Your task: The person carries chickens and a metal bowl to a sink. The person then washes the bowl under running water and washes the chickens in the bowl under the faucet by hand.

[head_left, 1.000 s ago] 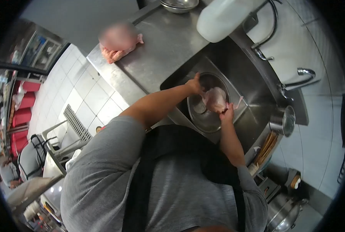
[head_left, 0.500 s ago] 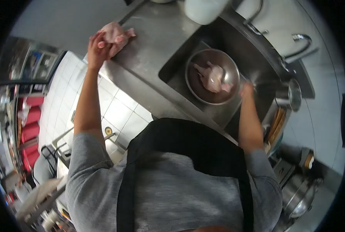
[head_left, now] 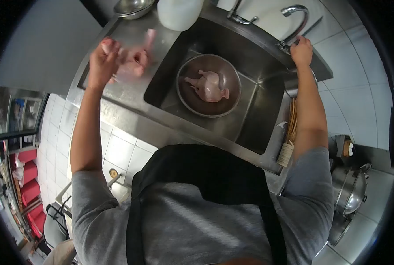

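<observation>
My left hand [head_left: 103, 59] is closed on one end of a raw chicken [head_left: 134, 62], over the steel counter left of the sink; the bird is blurred by motion. Another whole raw chicken [head_left: 210, 87] lies in a round metal bowl [head_left: 183, 99] on the floor of the sink [head_left: 261, 95]. At the far right corner, my right hand [head_left: 301, 52] has its fingers curled round the base of the curved faucet [head_left: 300, 22], where the handle would be. The fingers partly cover that spot.
A white plastic container [head_left: 179, 13] stands behind the sink, beside a metal bowl [head_left: 133, 8]. Past the sink's right edge are a metal pot [head_left: 290, 84] and a bamboo brush [head_left: 289, 137]. A second faucet [head_left: 239, 17] rises at the back.
My right hand has gone from beside the bowl in the sink up to the faucet base. My left hand still holds the chicken, now lifted or swung. The camera view has shifted.
</observation>
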Demonstrator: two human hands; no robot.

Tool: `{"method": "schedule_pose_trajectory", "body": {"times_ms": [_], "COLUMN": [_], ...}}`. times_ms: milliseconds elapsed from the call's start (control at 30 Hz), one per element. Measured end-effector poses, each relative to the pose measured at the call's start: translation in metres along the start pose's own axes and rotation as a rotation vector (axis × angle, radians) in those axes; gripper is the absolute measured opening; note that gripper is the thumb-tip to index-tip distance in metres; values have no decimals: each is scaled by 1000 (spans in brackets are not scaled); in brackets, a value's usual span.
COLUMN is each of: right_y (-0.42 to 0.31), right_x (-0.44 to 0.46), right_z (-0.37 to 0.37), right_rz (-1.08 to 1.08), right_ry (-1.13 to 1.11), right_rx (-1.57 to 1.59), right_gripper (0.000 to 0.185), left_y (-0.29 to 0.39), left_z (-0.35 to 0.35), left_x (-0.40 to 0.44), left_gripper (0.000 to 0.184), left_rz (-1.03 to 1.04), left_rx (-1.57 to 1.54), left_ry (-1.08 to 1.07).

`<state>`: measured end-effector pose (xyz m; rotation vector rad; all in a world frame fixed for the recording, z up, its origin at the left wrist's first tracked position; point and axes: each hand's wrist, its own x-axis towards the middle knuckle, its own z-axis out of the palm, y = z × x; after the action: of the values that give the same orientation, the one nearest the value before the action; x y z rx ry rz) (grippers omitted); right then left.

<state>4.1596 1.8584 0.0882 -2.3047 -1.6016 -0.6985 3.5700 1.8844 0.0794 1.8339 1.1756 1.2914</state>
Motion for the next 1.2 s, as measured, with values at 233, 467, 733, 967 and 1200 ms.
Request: {"method": "schedule_pose_trajectory", "body": {"times_ms": [233, 467, 733, 967, 1200], "right_y": [6, -11, -143, -180, -222], "right_x": [-1, -42, -127, -110, -135], "right_z": [-18, -33, 24, 94, 76], "right_rz": [161, -95, 1114, 1100, 1112], "right_ry": [-645, -562, -917, -865, -459], "right_rx": [-216, -380, 1567, 1943, 2092], "right_gripper": [34, 29, 67, 35, 42], "left_y": [25, 26, 36, 14, 24], "left_z": [176, 306, 326, 287, 284], "left_x": [7, 25, 43, 18, -3], "left_gripper": [33, 37, 34, 25, 19], "left_rz": [-142, -121, -165, -360, -307], "left_rx": [-194, -4, -54, -561, -752], "left_ry": [-422, -485, -340, -182, -157]}}
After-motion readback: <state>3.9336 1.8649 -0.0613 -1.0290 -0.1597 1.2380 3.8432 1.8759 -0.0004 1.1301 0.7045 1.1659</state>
